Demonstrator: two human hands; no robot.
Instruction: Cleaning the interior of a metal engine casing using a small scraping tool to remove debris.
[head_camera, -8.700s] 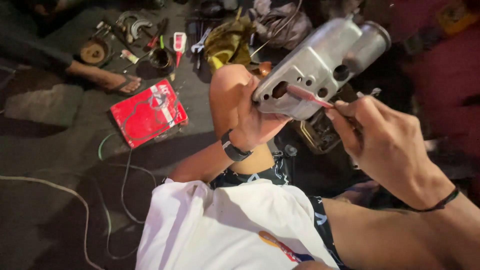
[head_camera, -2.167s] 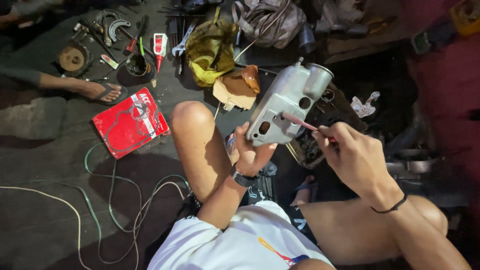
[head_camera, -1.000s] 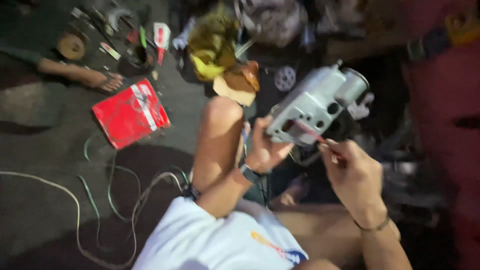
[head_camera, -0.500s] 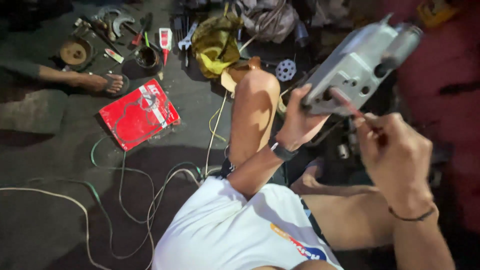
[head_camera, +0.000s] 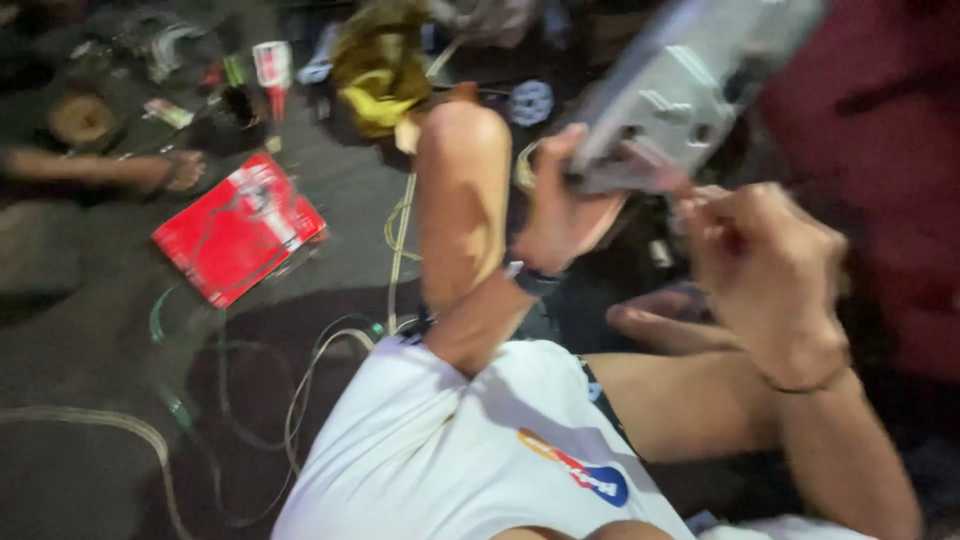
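Dark concrete floor (head_camera: 90, 400) carries everything, with loose cables (head_camera: 300, 390) running across it near the person's white shirt. A red flat package (head_camera: 238, 240) lies toward the left side of the floor, and at the far edge there are small tools and a yellow cloth (head_camera: 375, 75), all blurred.

The grey metal housing (head_camera: 690, 90) is held up in the air, above the raised knee (head_camera: 465, 150), at the top right. The left hand (head_camera: 560, 215) supports it from below, fingers wrapped around its lower edge. The right hand (head_camera: 765, 260) is closed, pinching a thin red-handled tool (head_camera: 665, 175) whose tip goes toward a hole in the housing; the blur hides the exact contact.

This housing looks like cast metal, so I judge it heavy, stiff and a little smooth. A hold under the body, with the palm carrying the weight, seems safest.
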